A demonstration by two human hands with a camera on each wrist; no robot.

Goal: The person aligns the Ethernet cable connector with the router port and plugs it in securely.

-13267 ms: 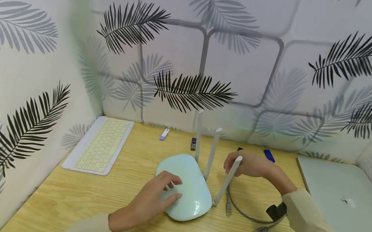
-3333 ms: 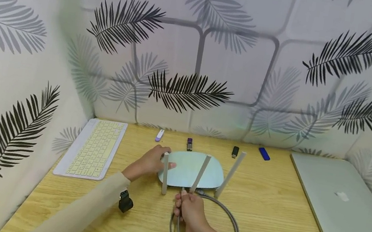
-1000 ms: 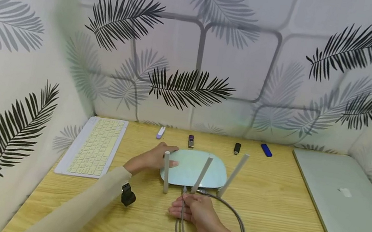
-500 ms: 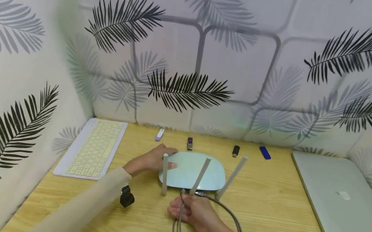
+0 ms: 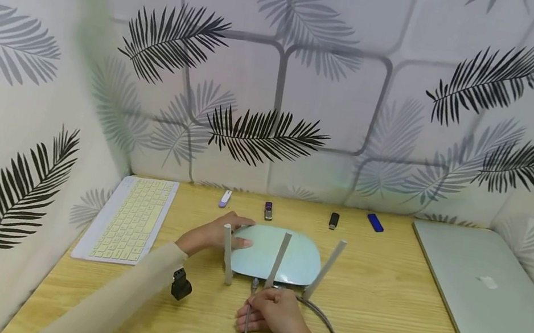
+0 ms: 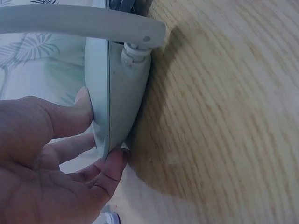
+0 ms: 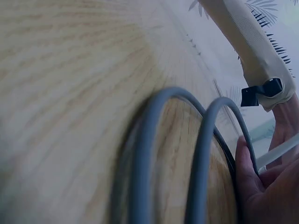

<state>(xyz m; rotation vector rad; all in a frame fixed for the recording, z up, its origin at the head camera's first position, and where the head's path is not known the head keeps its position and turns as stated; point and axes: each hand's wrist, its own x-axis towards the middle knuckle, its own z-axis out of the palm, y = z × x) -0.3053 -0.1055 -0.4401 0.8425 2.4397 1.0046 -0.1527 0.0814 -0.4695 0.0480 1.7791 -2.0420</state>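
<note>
A pale blue-white router (image 5: 279,255) with three grey antennas (image 5: 279,260) lies on the table, its port side toward me. My left hand (image 5: 215,233) grips its left end, thumb on top; in the left wrist view the fingers (image 6: 112,175) reach round the edge. My right hand (image 5: 281,312) pinches a grey network cable (image 5: 326,322) between thumb and index finger, the other fingers extended. Just beyond these fingertips, the cable's clear plug (image 5: 255,284) shows at the router's port edge. The other cable end also reaches that edge, partly hidden by my right hand. Cable loops (image 7: 145,163) fill the right wrist view.
On the left lies a white keyboard (image 5: 131,221), on the right a closed silver laptop (image 5: 480,302). Along the back stand out small USB sticks: white-purple (image 5: 225,199), purple-metal (image 5: 268,211), black (image 5: 333,221) and blue (image 5: 375,223). A patterned wall closes the back.
Over the last second my right hand has drawn slightly back from the router along the cable, uncovering more of the plug. Much earlier, the router stood turned and the cable lay to its right.
</note>
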